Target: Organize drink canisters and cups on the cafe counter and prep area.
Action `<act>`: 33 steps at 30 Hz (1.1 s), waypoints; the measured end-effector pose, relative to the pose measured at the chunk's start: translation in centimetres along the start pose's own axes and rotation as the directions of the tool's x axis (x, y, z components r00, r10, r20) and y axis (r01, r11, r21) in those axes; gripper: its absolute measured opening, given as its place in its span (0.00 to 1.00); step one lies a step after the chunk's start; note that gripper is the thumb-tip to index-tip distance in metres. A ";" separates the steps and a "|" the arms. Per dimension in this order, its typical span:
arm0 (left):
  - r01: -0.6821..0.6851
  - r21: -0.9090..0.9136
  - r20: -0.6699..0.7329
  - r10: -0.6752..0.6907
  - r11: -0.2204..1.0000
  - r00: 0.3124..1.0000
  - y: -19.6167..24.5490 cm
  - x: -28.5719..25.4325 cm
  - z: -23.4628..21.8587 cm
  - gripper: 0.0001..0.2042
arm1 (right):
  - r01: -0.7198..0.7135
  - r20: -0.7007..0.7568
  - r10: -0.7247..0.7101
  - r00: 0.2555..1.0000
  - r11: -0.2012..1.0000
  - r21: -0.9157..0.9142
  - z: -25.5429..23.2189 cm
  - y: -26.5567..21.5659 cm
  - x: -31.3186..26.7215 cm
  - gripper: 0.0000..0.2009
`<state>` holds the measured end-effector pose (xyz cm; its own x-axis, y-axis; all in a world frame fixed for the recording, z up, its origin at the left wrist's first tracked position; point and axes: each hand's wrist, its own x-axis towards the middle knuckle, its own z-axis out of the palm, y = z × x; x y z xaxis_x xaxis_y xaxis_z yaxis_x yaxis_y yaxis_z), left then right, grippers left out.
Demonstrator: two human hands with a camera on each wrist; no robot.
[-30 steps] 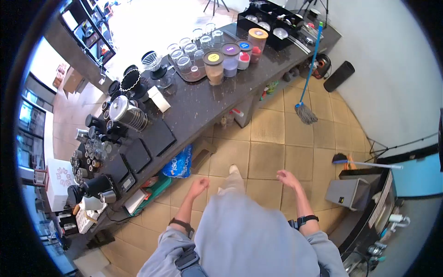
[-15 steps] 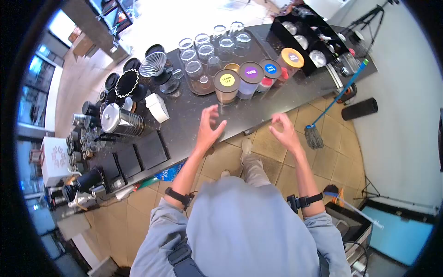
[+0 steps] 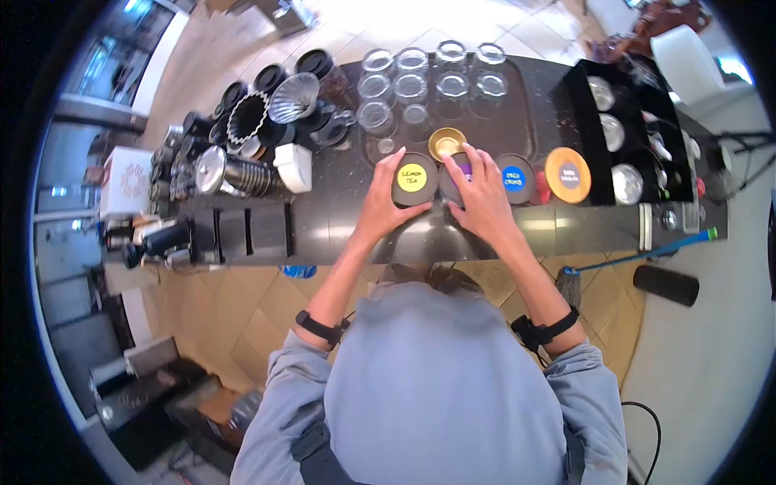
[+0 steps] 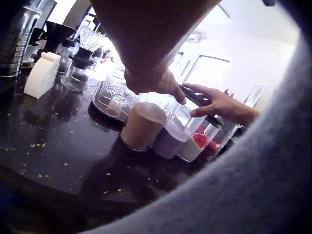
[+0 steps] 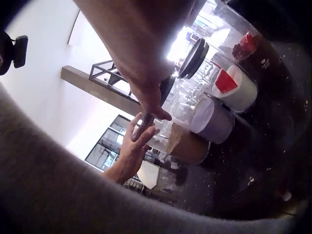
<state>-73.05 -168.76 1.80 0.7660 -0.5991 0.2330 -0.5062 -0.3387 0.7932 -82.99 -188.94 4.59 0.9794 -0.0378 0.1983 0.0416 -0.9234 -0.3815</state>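
Observation:
In the head view my left hand (image 3: 381, 206) grips the dark lid of a clear jar (image 3: 414, 179) with a yellow "lemon tea" label, thumb on the near side and fingers on the far side. Brown powder fills the lower part of this jar in the left wrist view. Close beside it, my right hand (image 3: 487, 204) holds the lid of a second jar (image 4: 170, 141), which contains pale purple powder; the fingers cover most of its purple label. A blue-labelled jar (image 3: 515, 179) and an orange-lidded jar (image 3: 568, 175) stand to the right.
Behind the jars, a dark tray (image 3: 517, 121) bears several upturned glasses (image 3: 411, 85) and a small gold bowl (image 3: 447, 143). A metal French press (image 3: 230, 171) and a white carton (image 3: 293, 168) are left. On the right sit a black organizer (image 3: 594, 158) and a mop handle (image 3: 671, 246).
I have walked up to the counter and turned to face it. Both hands have reached forward from mid-air onto the lids of the lemon tea and purple-labelled jars.

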 end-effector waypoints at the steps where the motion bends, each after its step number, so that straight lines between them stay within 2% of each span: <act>1: 0.052 -0.030 -0.035 -0.053 0.998 0.998 1.1 -0.1 -0.1 0.51 | 0.001 -0.044 0.000 0.999 1.000 0.016 -0.1 -0.1 0.0 0.48; 2: 0.072 -0.033 -0.044 -0.073 0.997 0.996 1.2 -0.1 -0.1 0.51 | 0.024 -0.027 -0.023 0.999 0.999 0.039 0.1 0.0 0.0 0.48; 3: 0.055 -0.051 -0.032 -0.057 0.997 0.998 1.1 0.0 0.2 0.51 | -0.017 -0.049 0.019 0.999 0.999 0.047 0.0 0.0 -0.5 0.47; 6: 0.106 -0.031 -0.052 -0.107 0.994 0.993 1.0 -0.8 -0.3 0.52 | -0.024 -0.055 0.030 0.998 0.994 0.110 0.4 -0.4 -0.3 0.46; 12: 0.182 0.029 -0.116 -0.177 0.983 0.977 0.7 -2.7 -2.4 0.53 | 0.078 -0.119 -0.046 0.992 0.957 0.279 1.9 -1.7 0.4 0.45; 14: 0.202 0.013 -0.093 -0.200 0.979 0.975 1.0 -3.6 -2.5 0.54 | 0.070 -0.149 -0.017 0.989 0.932 0.355 2.2 -1.9 -0.6 0.45; 15: 0.247 -0.043 -0.089 -0.250 0.968 0.964 0.8 -4.5 -2.8 0.55 | 0.098 -0.212 -0.008 0.977 0.903 0.418 3.0 -2.1 -0.9 0.46; 17: 0.235 -0.096 -0.065 -0.242 0.967 0.968 -1.2 -5.2 -2.3 0.57 | 0.147 -0.262 -0.028 0.965 0.883 0.446 3.9 -1.6 -1.2 0.50; 18: 0.270 -0.111 -0.037 -0.276 0.956 0.961 -0.2 -5.6 -1.5 0.58 | 0.172 -0.267 -0.040 0.963 0.854 0.490 4.6 -2.3 -0.8 0.52; 19: 0.277 -0.136 -0.032 -0.283 0.951 0.959 -1.3 -5.4 -2.5 0.59 | 0.141 -0.293 0.006 0.956 0.866 0.480 4.6 -1.5 -1.6 0.53; 21: 0.333 -0.297 0.002 -0.348 0.895 0.937 -1.4 -6.9 -0.9 0.61 | 0.073 -0.212 0.135 0.968 0.656 0.751 6.2 -0.7 -3.8 0.55; 22: 0.284 -0.282 -0.041 -0.308 0.916 0.951 -2.2 -6.3 -1.5 0.63 | 0.091 -0.226 0.110 0.968 0.684 0.724 6.9 -0.3 -3.3 0.56; 23: 0.300 -0.236 -0.008 -0.310 0.924 0.951 -2.3 -6.5 -1.2 0.62 | 0.111 -0.238 0.084 0.968 0.707 0.698 7.7 0.0 -3.0 0.57; 24: 0.439 -0.303 0.096 -0.431 0.846 0.897 -2.4 -6.1 -1.4 0.60 | 0.166 -0.274 0.107 0.956 0.572 0.803 8.4 0.0 -2.8 0.59; 26: 0.348 -0.338 0.053 -0.352 0.874 0.935 -3.3 -6.3 -0.5 0.56 | 0.120 -0.229 0.094 0.969 0.630 0.767 8.3 0.5 -3.1 0.61; 27: 0.321 -0.378 0.030 -0.335 0.869 0.942 -3.6 -6.0 -0.5 0.55 | 0.159 -0.243 0.048 0.969 0.632 0.759 7.7 0.1 -2.5 0.61; 29: 0.306 -0.413 0.031 -0.322 0.858 0.946 -3.4 -6.1 -0.1 0.53 | -0.129 -0.005 0.234 0.972 0.550 0.825 6.9 -0.7 -3.2 0.61; 30: 0.266 -0.411 -0.029 -0.304 0.872 0.952 -3.3 -5.7 -0.5 0.51 | -0.077 -0.031 0.180 0.983 0.563 0.823 7.7 -0.1 -2.4 0.61; 32: 0.248 -0.410 -0.055 -0.295 0.878 0.954 -2.9 -6.1 0.0 0.49 | -0.192 0.085 0.230 0.969 0.496 0.847 10.5 2.0 -4.1 0.60; 33: 0.226 -0.401 -0.065 -0.274 0.887 0.960 -3.1 -6.3 0.1 0.49 | -0.169 0.069 0.209 0.975 0.508 0.845 11.2 2.3 -4.4 0.60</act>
<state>-76.35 -164.07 -2.16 0.8993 -0.4352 0.0426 -0.1167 -0.1450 0.9825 -84.97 -186.64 -7.24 0.9777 -0.2035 0.0510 0.0225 -0.1398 -0.9899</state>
